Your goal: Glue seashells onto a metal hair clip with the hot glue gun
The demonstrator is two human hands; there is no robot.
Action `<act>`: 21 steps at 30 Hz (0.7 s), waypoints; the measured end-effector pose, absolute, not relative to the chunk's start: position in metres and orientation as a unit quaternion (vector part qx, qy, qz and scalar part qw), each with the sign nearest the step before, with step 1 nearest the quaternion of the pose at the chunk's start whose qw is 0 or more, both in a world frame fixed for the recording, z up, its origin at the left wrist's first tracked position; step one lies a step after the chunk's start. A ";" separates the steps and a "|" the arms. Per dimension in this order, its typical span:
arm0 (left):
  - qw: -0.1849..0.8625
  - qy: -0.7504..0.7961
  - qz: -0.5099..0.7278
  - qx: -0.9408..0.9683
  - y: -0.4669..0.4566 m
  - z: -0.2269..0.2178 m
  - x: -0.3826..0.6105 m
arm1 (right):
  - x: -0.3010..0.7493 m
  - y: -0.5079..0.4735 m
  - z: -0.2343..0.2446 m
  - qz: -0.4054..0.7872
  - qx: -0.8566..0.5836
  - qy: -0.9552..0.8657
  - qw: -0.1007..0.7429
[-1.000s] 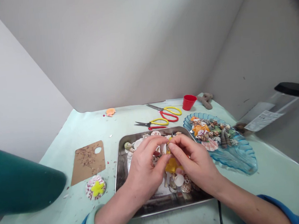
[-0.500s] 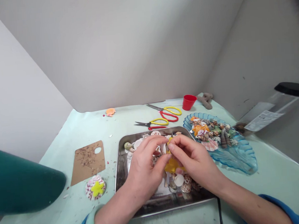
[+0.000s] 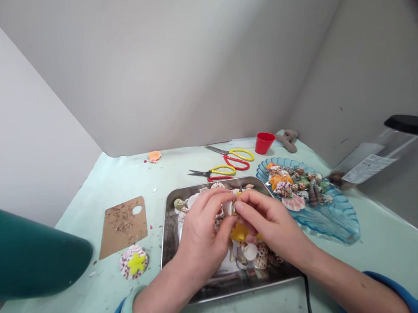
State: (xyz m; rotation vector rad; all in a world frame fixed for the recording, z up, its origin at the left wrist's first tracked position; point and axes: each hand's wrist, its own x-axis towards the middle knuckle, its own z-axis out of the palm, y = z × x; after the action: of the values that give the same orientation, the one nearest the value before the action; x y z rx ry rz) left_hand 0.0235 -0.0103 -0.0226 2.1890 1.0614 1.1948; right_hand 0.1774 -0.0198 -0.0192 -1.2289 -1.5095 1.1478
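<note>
Both hands are over a shallow metal tray [image 3: 166,249] that holds seashells. My left hand [image 3: 204,220] has its thumb and fingers curled toward each other, with the tips meeting those of my right hand [image 3: 272,221]. Its thumb and forefinger are pinched. Whatever lies between the fingertips is small and mostly hidden. Below them in the tray are a yellow starfish-like piece [image 3: 239,232], a round white shell [image 3: 250,252] and brown-spotted shells [image 3: 261,262]. A rounded greenish shell [image 3: 178,204] rests in the tray's far left corner.
Right of the tray lies a blue shell-shaped dish [image 3: 339,221] of shells. Behind are two pairs of scissors [image 3: 213,172] and a red cup [image 3: 265,143]. Leftward are a brown board [image 3: 122,226], a scallop shell with a yellow star [image 3: 136,262] and a dark green object [image 3: 35,252].
Both hands stay over the tray, fingertips together. The fingers of my right hand have shifted very slightly; the surrounding things are unmoved.
</note>
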 end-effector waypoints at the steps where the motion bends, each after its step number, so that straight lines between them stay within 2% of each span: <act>1: 0.209 0.381 0.430 0.791 -0.010 -0.022 0.023 | 0.178 -0.020 -0.019 0.459 -0.492 -0.604 0.426; 21: 0.198 0.364 0.431 0.802 -0.013 -0.022 0.022 | 0.182 -0.016 -0.023 0.582 -0.440 -0.529 0.434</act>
State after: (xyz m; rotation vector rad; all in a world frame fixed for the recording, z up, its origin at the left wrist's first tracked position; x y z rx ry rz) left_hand 0.0220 -0.0128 -0.0221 2.2437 1.0185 1.2060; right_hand 0.1816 -0.0163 -0.0230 -1.0969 -1.3179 1.4486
